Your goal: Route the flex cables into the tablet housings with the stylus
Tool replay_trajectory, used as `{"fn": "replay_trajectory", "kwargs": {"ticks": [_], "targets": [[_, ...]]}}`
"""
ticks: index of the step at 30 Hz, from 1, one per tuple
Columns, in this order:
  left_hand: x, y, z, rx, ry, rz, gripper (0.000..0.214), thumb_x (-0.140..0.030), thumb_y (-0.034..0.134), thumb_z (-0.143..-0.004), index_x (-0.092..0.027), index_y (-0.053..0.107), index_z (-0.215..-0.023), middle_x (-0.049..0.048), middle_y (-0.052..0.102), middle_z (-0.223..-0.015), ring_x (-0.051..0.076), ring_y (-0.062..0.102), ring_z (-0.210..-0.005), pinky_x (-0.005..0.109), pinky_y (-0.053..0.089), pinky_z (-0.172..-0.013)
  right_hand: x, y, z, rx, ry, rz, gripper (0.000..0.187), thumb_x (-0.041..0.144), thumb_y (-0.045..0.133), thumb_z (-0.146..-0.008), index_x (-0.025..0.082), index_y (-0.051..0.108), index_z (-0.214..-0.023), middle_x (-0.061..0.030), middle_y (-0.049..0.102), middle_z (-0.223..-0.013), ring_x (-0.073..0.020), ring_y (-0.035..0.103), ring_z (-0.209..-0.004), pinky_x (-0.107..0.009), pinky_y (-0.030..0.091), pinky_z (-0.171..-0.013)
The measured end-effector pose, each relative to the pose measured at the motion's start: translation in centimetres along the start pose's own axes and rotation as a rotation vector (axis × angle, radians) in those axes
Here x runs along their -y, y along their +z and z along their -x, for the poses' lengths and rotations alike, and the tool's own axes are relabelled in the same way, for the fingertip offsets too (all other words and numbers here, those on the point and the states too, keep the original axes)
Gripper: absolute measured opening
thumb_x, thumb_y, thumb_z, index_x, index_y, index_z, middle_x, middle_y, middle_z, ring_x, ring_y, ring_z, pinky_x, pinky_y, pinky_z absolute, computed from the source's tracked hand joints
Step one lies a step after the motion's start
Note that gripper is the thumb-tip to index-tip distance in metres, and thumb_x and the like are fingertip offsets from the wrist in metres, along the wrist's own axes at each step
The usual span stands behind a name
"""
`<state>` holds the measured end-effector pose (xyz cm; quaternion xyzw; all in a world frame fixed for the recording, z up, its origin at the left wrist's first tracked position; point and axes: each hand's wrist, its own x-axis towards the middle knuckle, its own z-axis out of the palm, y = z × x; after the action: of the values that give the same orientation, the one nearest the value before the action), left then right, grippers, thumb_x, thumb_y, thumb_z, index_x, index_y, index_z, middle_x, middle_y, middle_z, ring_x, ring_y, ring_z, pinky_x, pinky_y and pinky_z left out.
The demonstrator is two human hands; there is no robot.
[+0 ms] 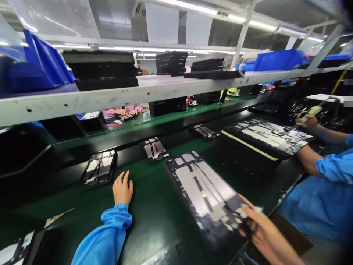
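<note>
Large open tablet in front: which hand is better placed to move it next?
Probably the right hand: its fingers sit on the open tablet at the near corner. The left hand lies flat on the green belt, apart from it.

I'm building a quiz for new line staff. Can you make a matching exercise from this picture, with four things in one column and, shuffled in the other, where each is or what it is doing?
Things
1. left hand
2. right hand
3. co-worker's hand
4. blue bin

States
A. on the upper shelf
B. holds a pale green tool
C. rests open on the green mat
D. holds the near corner of the open tablet

Pairs: 1-C, 2-D, 3-B, 4-A
</note>
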<state>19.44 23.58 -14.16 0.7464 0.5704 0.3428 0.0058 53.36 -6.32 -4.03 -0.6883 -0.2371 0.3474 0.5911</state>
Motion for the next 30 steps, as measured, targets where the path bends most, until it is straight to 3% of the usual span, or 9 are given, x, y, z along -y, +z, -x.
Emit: {"fn": "replay_trajectory", "kwargs": {"ticks": [4,8,11,15,17,19,22,25,30], "targets": [[-1.4,-0.8,4.2,0.117,-0.017,0.153,0.042,-0.029,0.047,-0.092,-0.016,0.056,-0.131,0.0144,0.055,-0.132,0.028,0.052,-0.123,0.046,0.043,-0.103,-6.0,6.5,-1.8,0.300,0.155,-0.180,0.071,0.059,0.073,-0.071,0.031,0.057,-0.134,-0.0031,0.061,-0.065,-0.0217,0.063,-0.051,-0.021,0.025,-0.028],[-3.7,-2.5,9.6,0.278,-0.024,0.322,0.039,-0.031,0.047,-0.094,-0.018,0.055,-0.130,0.0082,0.067,-0.112,0.016,0.066,-0.091,0.029,0.055,-0.078,-9.0,9.7,-3.0,0.465,0.157,-0.165,0.078,0.058,0.071,-0.077,0.030,0.044,-0.144,0.0001,0.060,-0.069,-0.0157,0.061,-0.053,-0.015,0.020,-0.032],[-5.5,-3.8,12.2,0.356,-0.031,0.412,0.038,-0.031,0.046,-0.095,-0.019,0.056,-0.130,0.0072,0.068,-0.109,0.014,0.067,-0.085,0.025,0.055,-0.070,-9.9,10.2,-3.6,0.513,0.116,-0.052,0.077,0.057,0.067,-0.081,0.029,0.038,-0.147,-0.0020,0.065,-0.080,-0.0172,0.063,-0.060,-0.017,0.031,-0.035],[-6.6,-4.8,13.1,0.401,-0.030,0.485,0.036,-0.031,0.047,-0.095,-0.018,0.061,-0.126,0.0100,0.065,-0.116,0.015,0.066,-0.091,0.027,0.055,-0.074,-10.1,9.2,-4.4,0.526,-0.060,0.268,0.066,0.051,0.063,-0.084,0.022,0.048,-0.142,-0.0042,0.069,-0.092,-0.0155,0.059,-0.053,-0.028,0.053,-0.052],[-6.6,-5.0,13.0,0.409,-0.035,0.504,0.035,-0.030,0.048,-0.095,-0.018,0.062,-0.124,0.0103,0.065,-0.116,0.016,0.065,-0.090,0.028,0.055,-0.075,-9.6,8.4,-4.6,0.524,-0.189,0.478,0.055,0.048,0.060,-0.087,0.023,0.056,-0.136,-0.0051,0.069,-0.095,-0.0154,0.057,-0.049,-0.032,0.054,-0.055],[-6.5,-5.2,12.9,0.412,-0.041,0.514,0.033,-0.029,0.048,-0.095,-0.019,0.063,-0.123,0.0100,0.065,-0.115,0.016,0.065,-0.090,0.028,0.055,-0.074,-8.8,7.6,-4.6,0.449,-0.369,0.640,0.045,0.046,0.059,-0.088,0.024,0.064,-0.127,-0.0066,0.068,-0.099,-0.0191,0.062,-0.058,-0.034,0.055,-0.060],[-6.5,-5.8,13.1,0.412,-0.054,0.516,0.029,-0.029,0.050,-0.095,-0.020,0.065,-0.117,0.0087,0.065,-0.111,0.017,0.064,-0.090,0.028,0.054,-0.074,-7.5,7.1,-3.9,0.367,-0.559,0.689,0.034,0.042,0.058,-0.090,0.025,0.070,-0.116,-0.0077,0.067,-0.095,-0.0252,0.066,-0.078,-0.035,0.054,-0.069],[-6.9,-6.8,13.6,0.433,-0.044,0.509,0.020,-0.028,0.052,-0.094,-0.021,0.069,-0.104,0.0063,0.066,-0.101,0.015,0.063,-0.085,0.026,0.053,-0.073,-6.7,8.1,-2.5,0.508,-0.632,0.609,0.023,0.032,0.054,-0.094,0.025,0.072,-0.107,-0.0071,0.067,-0.088,-0.0242,0.067,-0.081,-0.034,0.054,-0.070],[-8.0,-8.1,14.4,0.495,0.039,0.485,0.015,-0.025,0.054,-0.095,-0.021,0.069,-0.096,0.0039,0.067,-0.091,0.015,0.064,-0.085,0.026,0.052,-0.076,-6.7,12.5,-0.3,0.768,-0.733,0.618,0.024,0.015,0.050,-0.094,0.023,0.072,-0.101,-0.0061,0.069,-0.092,-0.0217,0.069,-0.079,-0.032,0.055,-0.069]]}}
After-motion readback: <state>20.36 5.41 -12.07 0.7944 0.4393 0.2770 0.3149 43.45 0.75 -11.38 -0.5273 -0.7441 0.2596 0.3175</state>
